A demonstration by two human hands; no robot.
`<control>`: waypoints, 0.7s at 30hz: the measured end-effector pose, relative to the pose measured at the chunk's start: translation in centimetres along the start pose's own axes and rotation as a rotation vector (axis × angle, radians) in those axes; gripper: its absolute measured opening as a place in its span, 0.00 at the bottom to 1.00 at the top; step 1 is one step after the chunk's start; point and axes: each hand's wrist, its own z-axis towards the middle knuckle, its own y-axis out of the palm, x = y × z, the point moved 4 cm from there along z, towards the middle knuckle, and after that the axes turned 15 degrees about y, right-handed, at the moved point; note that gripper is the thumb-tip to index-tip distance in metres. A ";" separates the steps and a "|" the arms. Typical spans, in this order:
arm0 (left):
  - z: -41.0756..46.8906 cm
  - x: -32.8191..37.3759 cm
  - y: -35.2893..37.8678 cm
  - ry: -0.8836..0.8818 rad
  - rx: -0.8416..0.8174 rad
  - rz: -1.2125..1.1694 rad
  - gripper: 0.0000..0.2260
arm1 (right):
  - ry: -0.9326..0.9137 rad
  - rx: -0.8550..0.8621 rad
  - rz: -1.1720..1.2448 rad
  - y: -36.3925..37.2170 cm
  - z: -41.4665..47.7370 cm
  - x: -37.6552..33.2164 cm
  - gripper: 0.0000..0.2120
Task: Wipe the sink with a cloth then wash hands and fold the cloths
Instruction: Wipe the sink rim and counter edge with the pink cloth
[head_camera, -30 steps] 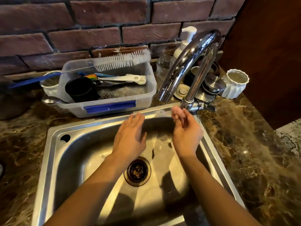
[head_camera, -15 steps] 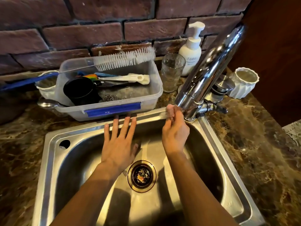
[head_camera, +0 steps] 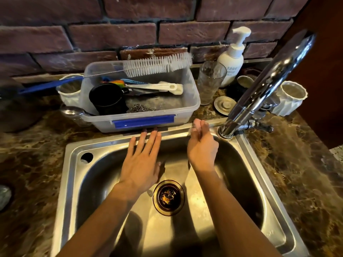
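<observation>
The steel sink (head_camera: 70, 164) fills the lower view, its basin holding a dark drain strainer (head_camera: 168, 197). My left hand (head_camera: 141, 164) hovers flat over the basin, fingers straight and apart, their tips reaching the back rim. My right hand (head_camera: 202, 147) is at the back rim just left of the chrome faucet (head_camera: 259, 93) base, fingers curled in, and I see nothing held in it. No water shows at the spout, which is out of frame. No cloth is in view.
A clear plastic bin (head_camera: 144, 119) with a black cup (head_camera: 107, 99), utensils and a bottle brush (head_camera: 157, 64) sits behind the sink. A glass (head_camera: 210, 82), soap pump bottle (head_camera: 232, 60), metal stopper (head_camera: 224, 104) and white cup (head_camera: 291, 97) crowd the faucet. Marble counter surrounds the sink.
Both hands moved from the basin's middle toward the back rim. My right hand's fingers went from upright to curled beside the faucet base. The left hand stayed flat.
</observation>
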 end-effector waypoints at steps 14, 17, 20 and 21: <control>-9.6 -7.8 -2.4 -0.213 -0.028 0.028 0.37 | -0.011 -0.038 0.118 6.3 -6.3 -1.8 0.19; -11.4 -8.8 -2.6 -0.244 -0.035 0.020 0.37 | 0.046 -0.062 0.198 8.2 -7.4 -1.8 0.22; -13.3 -9.5 -2.4 -0.273 -0.018 -0.014 0.35 | 0.054 -0.064 0.156 9.0 -8.5 -2.4 0.23; -13.8 -9.6 -2.2 -0.285 -0.010 -0.023 0.34 | 0.047 -0.065 0.151 9.2 -8.8 -2.5 0.23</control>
